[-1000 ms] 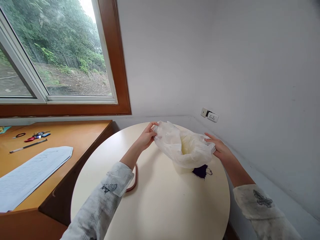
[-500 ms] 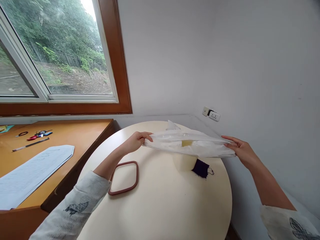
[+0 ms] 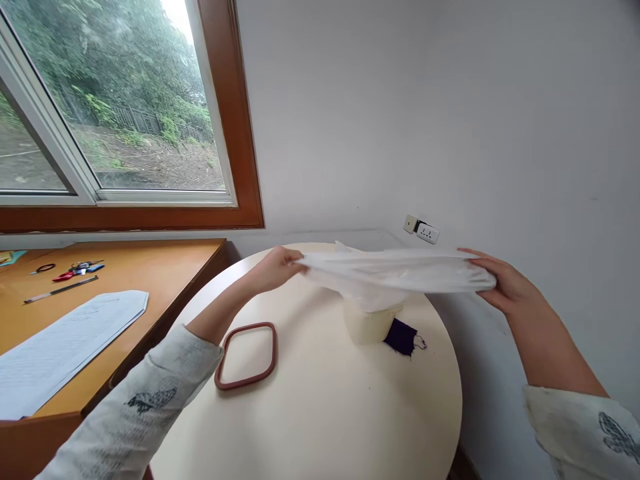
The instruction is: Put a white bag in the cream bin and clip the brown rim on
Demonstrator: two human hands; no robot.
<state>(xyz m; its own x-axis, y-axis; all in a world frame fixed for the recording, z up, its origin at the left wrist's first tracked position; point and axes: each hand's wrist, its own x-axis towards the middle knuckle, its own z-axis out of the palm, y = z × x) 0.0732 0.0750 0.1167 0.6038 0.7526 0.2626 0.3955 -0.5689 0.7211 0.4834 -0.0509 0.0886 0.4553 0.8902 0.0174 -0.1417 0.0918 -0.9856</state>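
Note:
A white plastic bag (image 3: 385, 272) is stretched sideways between my two hands, above the far part of the round table. My left hand (image 3: 277, 268) pinches its left end. My right hand (image 3: 506, 283) grips the right end, fingers partly behind the film. Under the bag stands a cream-coloured container (image 3: 369, 325); the bag hides its top. Against the container's right side lies a dark purple cloth scrap (image 3: 401, 336) with frayed edges and a loose thread loop. A reddish-brown frame with rounded corners (image 3: 274, 347) lies flat near my left forearm.
The round cream table (image 3: 320, 413) stands beside a brown wooden desk (image 3: 170, 257). The desk holds paper sheets (image 3: 85, 340), a pen (image 3: 61, 290), and small tools with red and blue parts (image 3: 80, 269). A wall socket (image 3: 427, 232) is behind the table.
My right hand has moved right and up, drawing the bag wider and tauter. The bag has risen slightly, and more of the cream container shows beneath it.

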